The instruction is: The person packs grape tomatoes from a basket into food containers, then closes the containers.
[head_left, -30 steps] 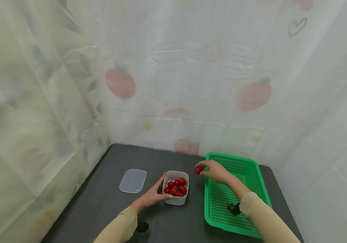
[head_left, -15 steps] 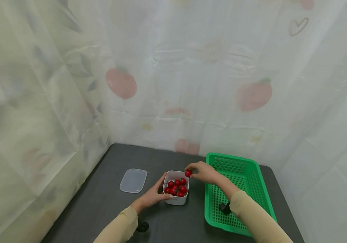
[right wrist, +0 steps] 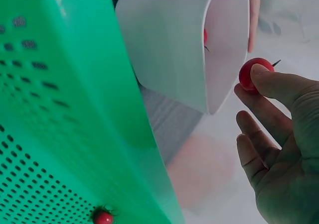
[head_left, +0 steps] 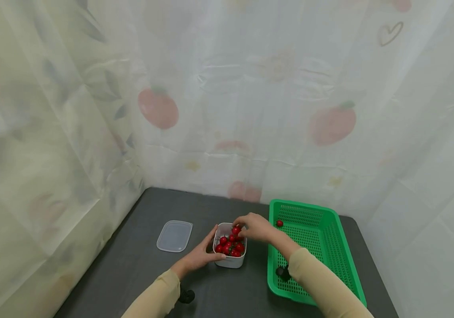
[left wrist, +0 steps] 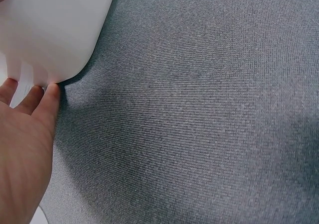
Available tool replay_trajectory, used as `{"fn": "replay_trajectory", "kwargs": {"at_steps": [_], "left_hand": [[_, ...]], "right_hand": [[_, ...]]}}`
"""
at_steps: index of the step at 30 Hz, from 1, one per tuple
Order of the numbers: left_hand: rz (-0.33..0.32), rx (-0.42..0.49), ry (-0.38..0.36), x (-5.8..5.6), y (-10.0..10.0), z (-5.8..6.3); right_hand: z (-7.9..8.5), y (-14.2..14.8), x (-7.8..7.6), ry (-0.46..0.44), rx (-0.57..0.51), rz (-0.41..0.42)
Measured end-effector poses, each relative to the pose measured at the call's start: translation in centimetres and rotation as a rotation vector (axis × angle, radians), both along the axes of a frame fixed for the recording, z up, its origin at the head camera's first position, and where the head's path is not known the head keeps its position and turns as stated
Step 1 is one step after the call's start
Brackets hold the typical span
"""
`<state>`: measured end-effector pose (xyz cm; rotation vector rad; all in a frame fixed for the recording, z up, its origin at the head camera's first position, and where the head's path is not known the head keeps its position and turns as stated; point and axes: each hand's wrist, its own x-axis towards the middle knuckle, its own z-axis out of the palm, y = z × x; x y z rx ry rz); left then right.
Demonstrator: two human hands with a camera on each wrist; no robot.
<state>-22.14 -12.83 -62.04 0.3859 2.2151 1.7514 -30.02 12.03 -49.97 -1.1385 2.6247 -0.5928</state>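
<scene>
A white square container (head_left: 231, 262) partly filled with red cherry tomatoes (head_left: 227, 249) stands on the dark table. My left hand (head_left: 197, 256) steadies its left side, the thumb across the near wall and the other fingertips against the side wall (left wrist: 55, 30). My right hand (head_left: 255, 227) is over the container's far right corner. Between its thumb and index finger it pinches one cherry tomato (right wrist: 251, 77) with a short green stem, while the other fingers curl loosely. Another cherry tomato (head_left: 279, 223) lies in the green basket (head_left: 302, 203), near its far left corner.
A translucent lid (head_left: 174, 236) lies flat to the left of the container. The raised rim of the green basket runs beneath my right forearm, close to the container's right. A curtain with printed fruit (head_left: 235, 110) hangs along the back edge of the table (head_left: 207, 212).
My right hand has moved left with the pinched tomato, from the basket's edge to over the container. The tomato in the basket has come into view. My left hand and the container stay put.
</scene>
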Motion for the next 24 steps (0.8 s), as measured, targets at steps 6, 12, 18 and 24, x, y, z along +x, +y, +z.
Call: {"fn": "replay_trajectory", "kwargs": {"at_steps": [6, 12, 18, 24], "left_hand": [[0.001, 0.000, 0.002, 0.1, 0.0, 0.1], [0.001, 0.002, 0.000, 0.0, 0.0, 0.0], [-0.003, 0.011, -0.006, 0.1, 0.0, 0.0], [0.002, 0.014, -0.013, 0.2, 0.0, 0.0]], "right_hand": [[-0.9, -0.7, 0.0, 0.048, 0.064, -0.012], [-1.7, -1.2, -0.1, 0.112, 0.119, -0.004], [-2.3, -1.6, 0.0, 0.157, 0.155, 0.013], [-2.5, -1.6, 0.1, 0.146, 0.145, 0.023]]}}
